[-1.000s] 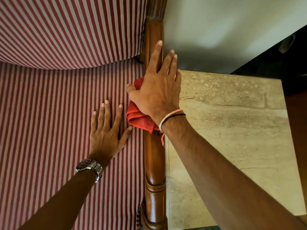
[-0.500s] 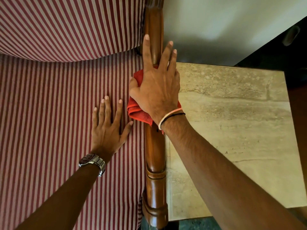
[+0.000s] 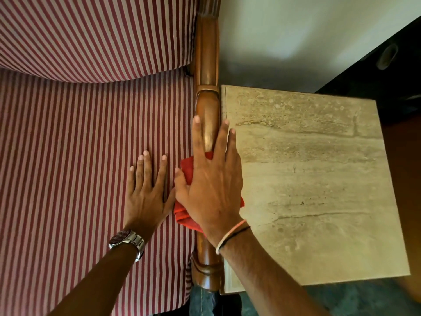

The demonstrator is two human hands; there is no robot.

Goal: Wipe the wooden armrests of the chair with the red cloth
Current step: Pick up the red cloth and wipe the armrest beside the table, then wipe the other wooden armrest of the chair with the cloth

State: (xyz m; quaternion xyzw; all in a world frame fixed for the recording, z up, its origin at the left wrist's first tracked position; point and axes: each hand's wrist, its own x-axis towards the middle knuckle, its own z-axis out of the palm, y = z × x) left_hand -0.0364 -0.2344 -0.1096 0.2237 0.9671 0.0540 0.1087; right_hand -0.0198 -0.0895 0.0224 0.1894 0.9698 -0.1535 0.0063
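A polished wooden armrest (image 3: 206, 65) runs from the chair's back toward me along the right side of the striped seat. My right hand (image 3: 210, 179) lies flat on top of it, fingers spread along the wood, pressing a crumpled red cloth (image 3: 185, 215) onto the rail. Most of the cloth is hidden under the palm; red folds stick out on the seat side and near the wrist. My left hand (image 3: 147, 192), with a steel watch on its wrist, rests flat and spread on the seat cushion just left of the cloth, holding nothing.
The red-and-white striped seat cushion (image 3: 68, 179) and back cushion (image 3: 91, 30) fill the left. A beige stone-topped side table (image 3: 319, 179) butts against the armrest on the right. A pale wall (image 3: 296, 30) stands behind it, with dark furniture (image 3: 387, 71) at far right.
My right hand with the cloth has slid back along the armrest toward me, baring more wood beyond the fingers. The left hand has stayed flat on the seat.
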